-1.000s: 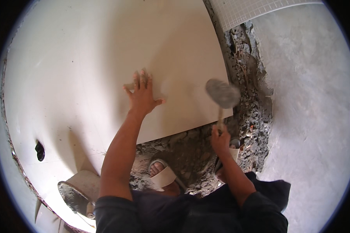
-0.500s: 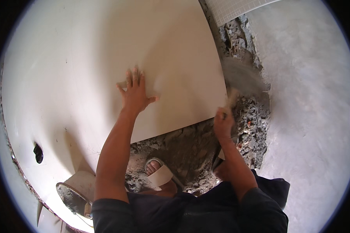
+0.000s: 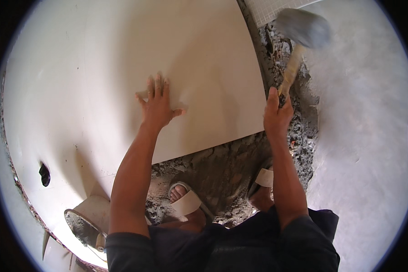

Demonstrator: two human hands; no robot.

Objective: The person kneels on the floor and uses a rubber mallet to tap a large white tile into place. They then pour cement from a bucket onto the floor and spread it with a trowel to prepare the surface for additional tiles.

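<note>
My left hand [image 3: 157,104] lies flat with spread fingers on a large cream tile [image 3: 208,99]. In my right hand [image 3: 278,113] is the handle of a mallet [image 3: 302,28], my fingers wrapped round its lower end. The mallet's thick grey head is raised to the upper right, past the tile's right edge, and slightly blurred. Its light wooden handle slants down to my fist. Below the tile's front edge and along its right side shows rough, broken mortar [image 3: 299,136].
My sandalled feet [image 3: 183,198] stand in the rubble in front of the tile. A bucket [image 3: 88,222] with grey residue and a handle is at lower left. A small black object [image 3: 44,175] lies on the tiles at left. Pale wall or floor surface [image 3: 362,136] spans the right; a gridded white panel [image 3: 269,10] is at the top.
My right hand has moved up and a little right, lifting the mallet from beside the tile's right edge to the upper right. My left hand stays in place on the tile.
</note>
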